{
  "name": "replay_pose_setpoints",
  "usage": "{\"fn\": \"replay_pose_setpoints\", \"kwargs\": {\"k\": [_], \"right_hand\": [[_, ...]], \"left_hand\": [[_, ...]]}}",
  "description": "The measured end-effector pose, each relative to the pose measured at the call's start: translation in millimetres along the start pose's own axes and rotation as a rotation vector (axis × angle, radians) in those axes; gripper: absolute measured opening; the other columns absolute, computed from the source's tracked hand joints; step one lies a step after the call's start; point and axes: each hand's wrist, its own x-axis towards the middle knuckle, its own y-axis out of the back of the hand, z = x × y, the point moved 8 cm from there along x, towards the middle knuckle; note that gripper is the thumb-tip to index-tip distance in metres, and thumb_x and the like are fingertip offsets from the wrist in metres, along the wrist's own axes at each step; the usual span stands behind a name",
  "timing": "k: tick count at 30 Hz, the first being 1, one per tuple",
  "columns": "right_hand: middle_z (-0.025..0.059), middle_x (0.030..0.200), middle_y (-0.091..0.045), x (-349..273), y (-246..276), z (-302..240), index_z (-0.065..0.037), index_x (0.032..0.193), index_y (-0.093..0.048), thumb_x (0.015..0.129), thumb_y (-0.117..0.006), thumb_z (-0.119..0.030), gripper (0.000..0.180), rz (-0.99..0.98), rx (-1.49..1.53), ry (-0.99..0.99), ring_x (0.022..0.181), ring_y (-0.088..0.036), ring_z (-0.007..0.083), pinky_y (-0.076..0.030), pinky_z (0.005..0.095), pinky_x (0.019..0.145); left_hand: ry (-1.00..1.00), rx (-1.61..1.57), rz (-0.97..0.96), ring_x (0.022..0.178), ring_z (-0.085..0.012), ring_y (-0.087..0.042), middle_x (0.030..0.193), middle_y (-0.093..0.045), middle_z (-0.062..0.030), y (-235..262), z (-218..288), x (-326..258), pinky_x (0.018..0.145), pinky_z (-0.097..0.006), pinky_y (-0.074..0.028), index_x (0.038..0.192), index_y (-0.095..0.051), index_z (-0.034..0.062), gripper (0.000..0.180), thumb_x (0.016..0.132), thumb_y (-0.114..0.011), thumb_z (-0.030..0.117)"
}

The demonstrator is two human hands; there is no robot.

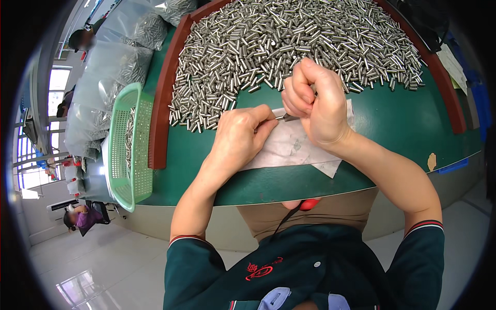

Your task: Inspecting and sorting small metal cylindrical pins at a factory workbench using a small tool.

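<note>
My left hand (238, 135) is closed, pinching a small shiny metal pin (280, 118) between thumb and forefinger. Just right of it, my right hand (321, 101) is curled into a fist. A short dark, thin piece (291, 118) shows below its fingers, pointing toward the pin; the rest is hidden in the fist. Under both hands a pale, stained cloth (289, 150) lies on the green tabletop (196, 155). Beyond them spreads a large heap of loose metal pins (294, 41), reaching close to my right hand's knuckles.
Red-brown rails (164, 98) border the heap on both sides. At left stand a light green basket (139, 181) with some pins inside and several clear bags (116, 67) of metal parts. Papers (452, 67) lie at the far right. A person (88, 216) sits off to the left.
</note>
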Motion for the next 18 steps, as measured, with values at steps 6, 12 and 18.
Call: {"fn": "replay_pose_setpoints", "kwargs": {"k": [6, 12, 18], "right_hand": [[-0.0019, 0.043, -0.027, 2, 3, 0, -0.01, 0.052, -0.028, 0.087, -0.032, -0.024, 0.038, -0.006, 0.012, -0.005, 0.039, -0.02, 0.0068, -0.018, 0.0237, 0.039], [-0.002, 0.044, -0.027, 4, 1, 2, -0.009, 0.052, -0.029, 0.087, -0.033, -0.023, 0.038, -0.02, 0.046, -0.009, 0.039, -0.022, 0.006, -0.018, 0.023, 0.038], [-0.0016, 0.043, -0.027, 3, 2, 0, -0.01, 0.052, -0.027, 0.088, -0.032, -0.024, 0.04, -0.009, 0.048, -0.021, 0.037, -0.02, 0.0065, -0.016, 0.0235, 0.037]], "left_hand": [[0.0, 0.004, 0.007, 0.041, -0.0128, -0.045, 0.052, -0.053, -0.0081, 1, -3, -1, 0.041, -0.026, -0.036, 0.076, -0.059, 0.0001, 0.008, 0.072, -0.063, 0.006], [-0.026, -0.012, -0.016, 0.045, -0.0121, -0.046, 0.053, -0.05, -0.0056, -4, -7, 2, 0.044, -0.024, -0.038, 0.083, -0.058, 0.0012, 0.012, 0.074, -0.061, 0.008], [0.212, -0.651, 0.018, 0.058, -0.0054, -0.043, 0.07, -0.05, 0.001, 6, -24, 4, 0.051, -0.019, -0.035, 0.083, -0.054, 0.001, 0.012, 0.082, -0.056, 0.013]]}}
